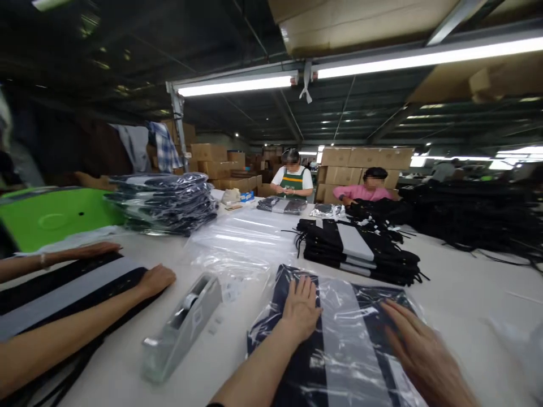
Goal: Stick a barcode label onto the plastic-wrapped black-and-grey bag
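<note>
From the head camera, the left hand (300,310) and the right hand (418,345) are lying flat and open on a bagged garment (339,339) on the table (462,282). A tape dispenser (182,325) is sitting just beside it.

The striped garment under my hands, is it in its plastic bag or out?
In: glossy plastic covers the striped garment beneath both flat hands.
</note>
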Available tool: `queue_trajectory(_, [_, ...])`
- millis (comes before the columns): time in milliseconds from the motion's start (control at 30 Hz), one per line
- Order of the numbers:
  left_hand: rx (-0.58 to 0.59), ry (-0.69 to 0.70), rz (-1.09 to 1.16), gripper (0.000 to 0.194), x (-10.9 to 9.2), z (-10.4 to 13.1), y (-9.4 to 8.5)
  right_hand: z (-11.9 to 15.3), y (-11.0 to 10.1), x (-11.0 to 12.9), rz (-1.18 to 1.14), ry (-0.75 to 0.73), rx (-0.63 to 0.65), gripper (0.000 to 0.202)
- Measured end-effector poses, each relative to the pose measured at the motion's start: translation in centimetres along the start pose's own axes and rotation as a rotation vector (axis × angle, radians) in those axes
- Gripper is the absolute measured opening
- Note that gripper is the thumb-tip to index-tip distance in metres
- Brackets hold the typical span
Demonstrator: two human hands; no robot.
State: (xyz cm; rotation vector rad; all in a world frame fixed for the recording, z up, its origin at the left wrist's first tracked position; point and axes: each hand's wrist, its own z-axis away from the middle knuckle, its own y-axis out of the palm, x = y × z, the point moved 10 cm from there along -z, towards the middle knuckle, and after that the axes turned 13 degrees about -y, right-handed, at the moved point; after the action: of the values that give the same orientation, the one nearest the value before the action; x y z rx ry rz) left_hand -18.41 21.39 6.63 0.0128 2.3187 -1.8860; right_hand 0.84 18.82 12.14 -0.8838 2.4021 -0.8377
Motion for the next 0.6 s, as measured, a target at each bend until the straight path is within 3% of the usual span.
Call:
queue_trajectory(100, [-0.002,-0.013,-0.020,0.060,2.5,-4.6,2.5,-5.9,5.0,-1.0,0.160,-0.127,0.027,0.046])
queue_trajectory(167, [0.002,-0.056,-0.030,0.060,5.4,-6.1,4.7,-6.2,9.3,-3.1,0.240,-0.163,0.068,0.046])
queue_trajectory(267, [0.036,-0.156,-0.034,0.061,9.2,-6.8,8.4,-0.8,15.1,-7.2,0.275,-0.150,0.112,0.049])
queue_trajectory(333, [0.048,-0.212,-0.017,0.062,10.6,-6.9,10.2,3.8,18.1,-9.0,0.205,-0.140,0.164,0.052])
queue_trajectory(433, [0.003,-0.209,0.009,0.062,11.2,-7.1,11.1,6.9,20.6,-10.8,0.079,0.031,0.328,0.048])
queue_trajectory(533, [-0.109,-0.139,0.015,0.063,12.0,-6.4,10.7,6.0,20.8,-10.6,-0.100,0.299,0.562,0.043])
queue_trajectory(600, [-0.195,-0.003,0.051,0.061,12.1,-6.0,10.2,4.7,19.6,-10.6,-0.162,0.447,0.623,0.053])
